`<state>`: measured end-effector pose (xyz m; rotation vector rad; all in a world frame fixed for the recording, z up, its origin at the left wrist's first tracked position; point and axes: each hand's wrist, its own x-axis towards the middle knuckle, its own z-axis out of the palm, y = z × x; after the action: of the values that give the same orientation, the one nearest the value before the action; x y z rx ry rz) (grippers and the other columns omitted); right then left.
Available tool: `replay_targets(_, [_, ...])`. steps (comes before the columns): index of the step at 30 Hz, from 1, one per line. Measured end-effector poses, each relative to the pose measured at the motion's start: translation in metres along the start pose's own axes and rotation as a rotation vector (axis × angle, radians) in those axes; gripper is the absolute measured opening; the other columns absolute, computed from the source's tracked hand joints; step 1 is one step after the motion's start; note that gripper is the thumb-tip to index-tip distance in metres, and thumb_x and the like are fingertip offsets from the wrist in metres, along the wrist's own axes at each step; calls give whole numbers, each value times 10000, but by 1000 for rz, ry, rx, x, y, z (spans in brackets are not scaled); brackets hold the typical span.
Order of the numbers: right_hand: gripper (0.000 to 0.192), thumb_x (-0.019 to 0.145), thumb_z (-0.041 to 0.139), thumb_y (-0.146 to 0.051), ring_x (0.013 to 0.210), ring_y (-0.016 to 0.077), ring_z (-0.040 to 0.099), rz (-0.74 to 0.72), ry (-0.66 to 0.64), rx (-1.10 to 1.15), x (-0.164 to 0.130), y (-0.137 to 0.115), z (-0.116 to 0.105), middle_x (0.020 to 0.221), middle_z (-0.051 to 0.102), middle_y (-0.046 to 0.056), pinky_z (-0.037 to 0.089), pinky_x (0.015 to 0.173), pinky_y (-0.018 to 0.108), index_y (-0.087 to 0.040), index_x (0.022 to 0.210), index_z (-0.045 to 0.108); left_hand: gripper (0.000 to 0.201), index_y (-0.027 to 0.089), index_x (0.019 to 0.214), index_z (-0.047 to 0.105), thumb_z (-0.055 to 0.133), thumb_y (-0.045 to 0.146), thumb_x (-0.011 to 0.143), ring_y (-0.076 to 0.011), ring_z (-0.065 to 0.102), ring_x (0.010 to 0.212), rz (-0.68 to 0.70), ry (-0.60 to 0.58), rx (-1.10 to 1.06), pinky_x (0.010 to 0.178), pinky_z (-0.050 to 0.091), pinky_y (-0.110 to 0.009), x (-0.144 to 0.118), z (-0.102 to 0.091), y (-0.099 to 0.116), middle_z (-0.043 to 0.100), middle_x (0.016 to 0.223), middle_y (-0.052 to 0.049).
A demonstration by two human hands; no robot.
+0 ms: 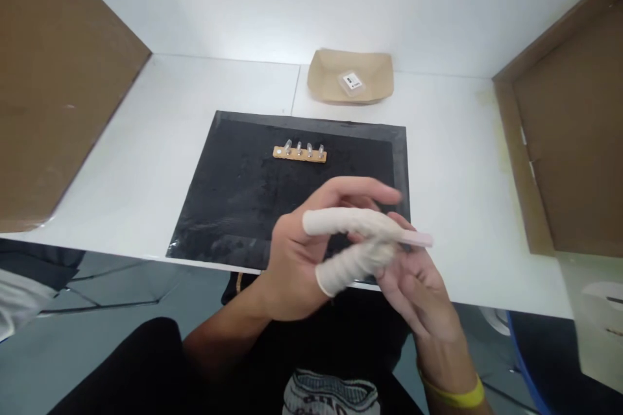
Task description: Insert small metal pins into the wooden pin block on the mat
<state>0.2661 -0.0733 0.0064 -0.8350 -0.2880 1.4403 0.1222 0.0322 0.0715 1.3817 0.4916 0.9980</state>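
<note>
Nearest me, the left hand [302, 253], with white finger cots on thumb and forefinger, pinches a pale pink finger cot [413, 239] on a finger of the right hand [418, 292], which lies open, gripping nothing. Beyond them lies a black mat [233, 181] bearing a small brown board [299, 154], then a paper tray [326, 71].

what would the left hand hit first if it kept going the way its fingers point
The left hand points right, and its covered fingers already meet the right hand. Past that, only bare white table, though depth is unclear.
</note>
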Motion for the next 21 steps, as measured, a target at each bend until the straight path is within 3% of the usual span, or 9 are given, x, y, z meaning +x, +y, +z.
replay_targets(3, [317, 898, 826, -231, 934, 169, 800, -100, 133, -91, 0, 7, 2, 1251, 774, 66, 678, 794, 264, -275, 1178, 685, 100, 262, 1003, 822, 782, 196, 939, -181, 699, 1059, -25, 140, 24, 967, 618, -336, -18, -21, -17, 731, 1213, -49])
replay_targets(5, [236, 902, 826, -250, 813, 168, 803, -124, 191, -136, 3, 16, 5, 1151, 805, 70, 670, 646, 219, -243, 1096, 691, 123, 266, 1012, 828, 784, 181, 935, -159, 681, 1052, -50, 191, 17, 976, 586, -305, -29, -29, -27, 727, 1210, -47])
replay_targets(13, [258, 844, 868, -249, 718, 114, 745, -145, 160, -106, 16, 36, 23, 1077, 815, 28, 617, 513, 154, -237, 1063, 732, 167, 289, 1031, 834, 778, 163, 936, -130, 670, 1055, -71, 223, 11, 993, 540, -269, -48, -49, -34, 720, 1229, -28])
replay_targets(21, [318, 793, 882, -177, 694, 115, 756, -172, 170, -134, 18, 43, 35, 1026, 818, 13, 652, 549, 177, -230, 1060, 719, 126, 266, 1004, 826, 772, 172, 940, -143, 671, 1114, -137, 158, 63, 1031, 529, -288, -50, -66, -44, 724, 1213, -23])
